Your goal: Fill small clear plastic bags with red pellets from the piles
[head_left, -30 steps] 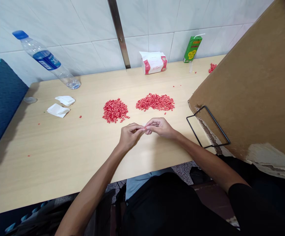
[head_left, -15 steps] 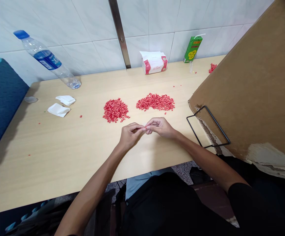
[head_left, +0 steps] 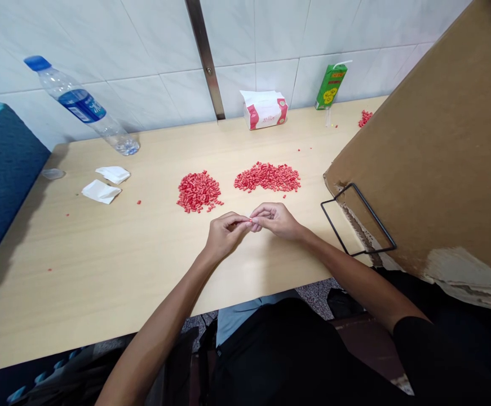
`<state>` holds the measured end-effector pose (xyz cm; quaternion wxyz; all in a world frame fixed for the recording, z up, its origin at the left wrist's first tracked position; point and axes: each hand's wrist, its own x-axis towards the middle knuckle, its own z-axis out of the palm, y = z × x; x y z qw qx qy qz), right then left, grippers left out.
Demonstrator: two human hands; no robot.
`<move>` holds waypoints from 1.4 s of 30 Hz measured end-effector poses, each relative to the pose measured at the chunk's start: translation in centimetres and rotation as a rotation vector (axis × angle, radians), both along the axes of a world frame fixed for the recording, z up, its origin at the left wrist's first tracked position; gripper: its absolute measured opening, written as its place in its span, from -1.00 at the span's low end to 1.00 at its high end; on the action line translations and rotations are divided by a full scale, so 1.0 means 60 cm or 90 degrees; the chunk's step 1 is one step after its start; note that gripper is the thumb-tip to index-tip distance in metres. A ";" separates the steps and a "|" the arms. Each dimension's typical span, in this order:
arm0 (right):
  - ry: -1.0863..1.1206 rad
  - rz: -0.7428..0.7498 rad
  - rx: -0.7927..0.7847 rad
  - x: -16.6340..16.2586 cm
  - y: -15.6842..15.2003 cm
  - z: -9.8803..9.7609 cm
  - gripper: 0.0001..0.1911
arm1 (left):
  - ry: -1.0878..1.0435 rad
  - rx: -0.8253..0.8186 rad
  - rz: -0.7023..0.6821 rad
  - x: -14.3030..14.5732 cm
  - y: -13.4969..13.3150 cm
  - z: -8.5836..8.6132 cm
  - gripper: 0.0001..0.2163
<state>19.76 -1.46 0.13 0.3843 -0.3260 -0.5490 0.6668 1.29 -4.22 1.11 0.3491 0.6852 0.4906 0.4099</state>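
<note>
My left hand (head_left: 226, 235) and my right hand (head_left: 275, 221) meet at the fingertips above the pale wooden table (head_left: 101, 270), pinching a small pale piece (head_left: 251, 219) that is mostly hidden by my fingers. Two heaps of small red pellets lie just beyond my hands: one (head_left: 198, 192) straight ahead of my left hand, and a wider one (head_left: 267, 177) beyond my right. Neither hand touches a heap. A few stray pellets dot the tabletop, and a small cluster (head_left: 365, 118) sits at the far right.
A large cardboard sheet (head_left: 423, 146) with a black wire frame (head_left: 357, 223) stands at the right. Along the tiled wall are a lying water bottle (head_left: 80, 105), tissue packet (head_left: 264, 110) and juice carton (head_left: 331, 86). Crumpled tissues (head_left: 100, 192) lie left, beside a blue padded object (head_left: 4, 180).
My hands stay together at the fingertips. Only the view has shifted very slightly.
</note>
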 end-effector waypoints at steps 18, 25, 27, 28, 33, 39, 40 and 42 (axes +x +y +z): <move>-0.694 -0.347 0.313 0.094 0.043 0.026 -0.78 | 0.274 0.183 0.373 -0.069 0.053 -0.004 -0.77; -0.841 -0.270 0.340 0.088 0.042 0.020 -0.81 | 0.409 0.219 0.020 -0.033 0.018 -0.004 -0.81; -0.842 -0.262 0.341 0.087 0.044 0.017 -0.82 | 0.432 0.207 -0.026 -0.029 0.016 -0.008 -0.80; -0.836 -0.259 0.343 0.086 0.045 0.016 -0.82 | 0.437 0.202 -0.040 -0.028 0.017 -0.010 -0.81; -0.757 -0.266 0.346 0.075 0.043 0.011 -0.78 | 0.418 0.192 -0.055 -0.031 0.022 -0.015 -0.83; -0.456 -0.237 0.315 0.046 0.029 0.003 -0.83 | 0.281 0.134 -0.042 -0.029 0.020 -0.007 -0.83; -0.395 -0.230 0.281 0.039 0.026 0.000 -0.84 | 0.245 0.110 -0.036 -0.028 0.020 -0.005 -0.83; -0.271 -0.211 0.189 0.027 0.021 -0.006 -0.83 | 0.183 0.067 -0.023 -0.026 0.018 -0.003 -0.82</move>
